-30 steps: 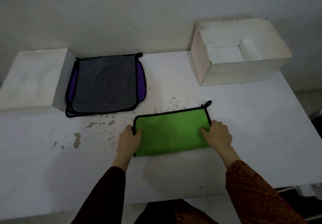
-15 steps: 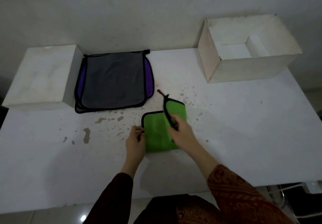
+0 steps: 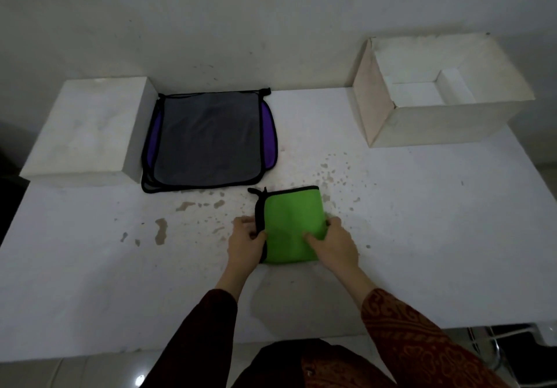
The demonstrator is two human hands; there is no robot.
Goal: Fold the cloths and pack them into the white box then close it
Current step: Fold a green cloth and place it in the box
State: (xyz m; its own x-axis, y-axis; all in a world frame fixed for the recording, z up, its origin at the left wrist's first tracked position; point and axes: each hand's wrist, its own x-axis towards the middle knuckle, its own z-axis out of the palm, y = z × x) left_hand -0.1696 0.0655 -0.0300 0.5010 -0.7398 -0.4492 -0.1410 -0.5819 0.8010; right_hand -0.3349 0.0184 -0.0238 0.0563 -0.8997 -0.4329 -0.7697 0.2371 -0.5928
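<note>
A green cloth (image 3: 289, 218) with black trim lies folded into a small square at the table's middle. My left hand (image 3: 245, 243) grips its left trimmed edge. My right hand (image 3: 333, 244) rests flat on its lower right corner, fingers spread. An open white box (image 3: 446, 122) stands at the back right and looks empty inside. A stack of flat cloths, grey (image 3: 208, 140) on top with purple (image 3: 268, 134) showing at the sides, lies at the back left.
A white block, perhaps the box lid (image 3: 90, 128), sits at the far left beside the cloth stack. The white table (image 3: 422, 237) has brown stains near its middle. A wall runs behind. A chair frame (image 3: 506, 354) shows beyond the near right edge.
The green cloth went from a wide rectangle to a small square: my right hand carried its right side over to the left, then came back down onto the fold. My left hand stayed at the left edge.
</note>
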